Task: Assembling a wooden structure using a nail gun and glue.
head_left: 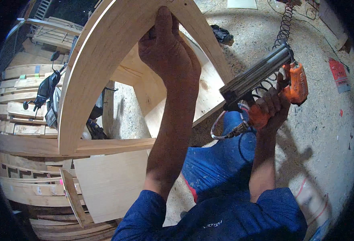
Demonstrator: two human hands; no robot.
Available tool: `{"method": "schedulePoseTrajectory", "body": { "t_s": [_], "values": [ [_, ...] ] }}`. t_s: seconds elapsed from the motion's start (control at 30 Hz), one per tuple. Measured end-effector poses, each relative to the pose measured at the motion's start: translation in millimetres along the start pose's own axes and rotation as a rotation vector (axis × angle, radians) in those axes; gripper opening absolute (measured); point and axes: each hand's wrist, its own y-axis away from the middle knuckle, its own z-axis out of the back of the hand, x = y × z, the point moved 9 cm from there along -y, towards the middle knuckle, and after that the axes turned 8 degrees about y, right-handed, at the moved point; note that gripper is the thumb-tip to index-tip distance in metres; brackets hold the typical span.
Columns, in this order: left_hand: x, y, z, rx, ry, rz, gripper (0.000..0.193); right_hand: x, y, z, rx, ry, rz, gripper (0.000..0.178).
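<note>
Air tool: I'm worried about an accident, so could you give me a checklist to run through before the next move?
1. Air tool held in the right hand: ok.
2. Left hand on the wooden frame: ok.
3. Left hand apart from the air tool: ok.
4. Finger off the trigger: cannot tell, hidden from this view.
5. Pressure in the coiled hose: cannot tell.

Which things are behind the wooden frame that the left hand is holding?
Through the wooden frame, wooden panels, speckled floor and a dark object show. The left hand and forearm block part of the opening; what they cover cannot be seen.
</note>
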Motion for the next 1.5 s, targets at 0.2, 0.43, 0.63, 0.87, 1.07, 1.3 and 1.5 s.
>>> {"method": "schedulePoseTrajectory", "body": {
  "t_s": [0.2,0.43,0.63,0.87,1.07,1.3,1.5],
  "values": [
    [-4.3,3.3,1.9,-0.073,-0.058,-0.09,0.023,17.2,3.3,4.4,-0.11,-0.06,0.028,0.047],
    [-8.6,-0.3,1.3,-0.016,-0.059,-0.13,0.023,10.8,-8.0,10.2,-0.176,0.031,0.053,0.054],
    [-12.5,2.5,11.4,-0.016,-0.077,0.011,0.028,-3.4,-10.0,20.6,-0.201,-0.013,-0.024,0.022],
    [-82.6,22.1,57.4,-0.315,-0.077,-0.116,0.031,0.1,-9.6,18.1,-0.107,-0.081,-0.117,0.037],
    [-119.7,19.3,84.6,-0.223,-0.174,-0.16,0.032,14.5,-6.5,28.8,-0.209,0.042,-0.05,0.033],
    [-126.7,15.6,84.4,-0.204,-0.227,-0.093,0.035,1.2,4.8,25.1,-0.194,0.042,-0.039,0.048],
    [-128.2,14.1,75.4,-0.094,-0.219,-0.051,0.037,-63.6,18.2,4.1,-0.095,-0.004,-0.262,0.024]
  ]
}}
